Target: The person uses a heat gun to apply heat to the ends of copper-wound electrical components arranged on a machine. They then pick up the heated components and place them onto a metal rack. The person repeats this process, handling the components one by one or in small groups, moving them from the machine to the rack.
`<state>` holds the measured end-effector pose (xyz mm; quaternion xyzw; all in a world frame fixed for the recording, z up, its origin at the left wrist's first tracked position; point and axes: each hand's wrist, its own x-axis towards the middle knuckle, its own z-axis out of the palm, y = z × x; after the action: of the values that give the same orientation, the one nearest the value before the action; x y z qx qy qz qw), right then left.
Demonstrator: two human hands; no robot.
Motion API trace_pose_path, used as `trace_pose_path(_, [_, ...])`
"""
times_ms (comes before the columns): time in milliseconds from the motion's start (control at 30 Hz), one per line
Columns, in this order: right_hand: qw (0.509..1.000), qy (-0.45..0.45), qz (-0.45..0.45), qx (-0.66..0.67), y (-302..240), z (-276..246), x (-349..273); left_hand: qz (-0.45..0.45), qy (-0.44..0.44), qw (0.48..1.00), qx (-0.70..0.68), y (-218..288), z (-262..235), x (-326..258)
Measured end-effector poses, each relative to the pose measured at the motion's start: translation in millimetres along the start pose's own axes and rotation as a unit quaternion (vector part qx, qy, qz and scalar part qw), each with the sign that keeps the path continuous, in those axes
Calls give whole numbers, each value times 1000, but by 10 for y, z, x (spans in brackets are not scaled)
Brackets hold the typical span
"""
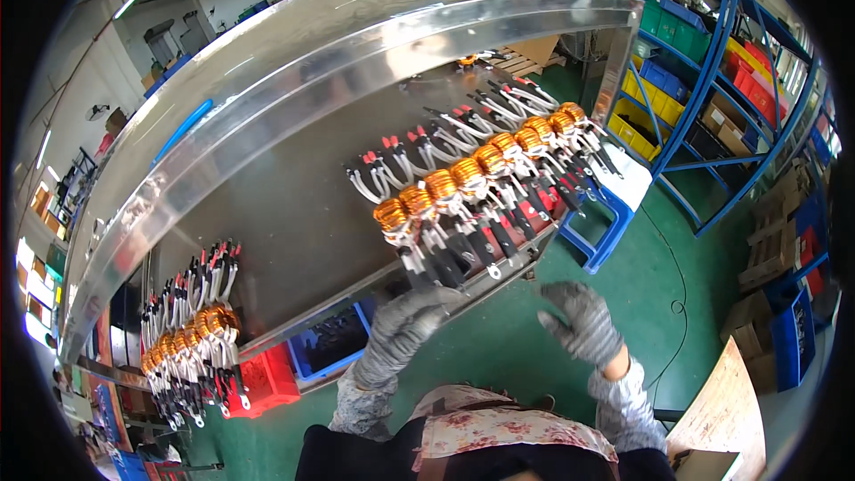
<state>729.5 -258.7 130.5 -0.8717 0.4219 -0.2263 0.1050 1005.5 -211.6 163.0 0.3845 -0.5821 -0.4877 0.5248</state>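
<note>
Left hand (403, 325) covering coil row (472, 174) end, right hand (583, 321) free

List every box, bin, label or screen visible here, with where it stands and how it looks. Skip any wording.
Yellow bins: lower rack shelf, right, rectangular.
Green bins: shelf above the yellow ones.
Red bins: further right on the blue rack.
Cardboard boxes: brown, on the rack's lower shelf.
Blue bin: under the metal table, by the left hand.
Red bin: beside it.
Labels, screens: none legible.
</note>
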Motion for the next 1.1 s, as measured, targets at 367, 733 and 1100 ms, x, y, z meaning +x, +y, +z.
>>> trace_pose_path(367, [946, -217, -49, -236, 229, 733, 2013, 64, 67, 982, 167, -197, -891, -11])
trace_pose_path(733, [926, -229, -135, 270, 494, 262, 2465, 186, 10, 931, 314, -472, -832, 793])
trace_pose_path(1100, [979, -77, -157, 103, 771, 282, 2161, 186, -92, 823, 529, -751, -361, 1773])
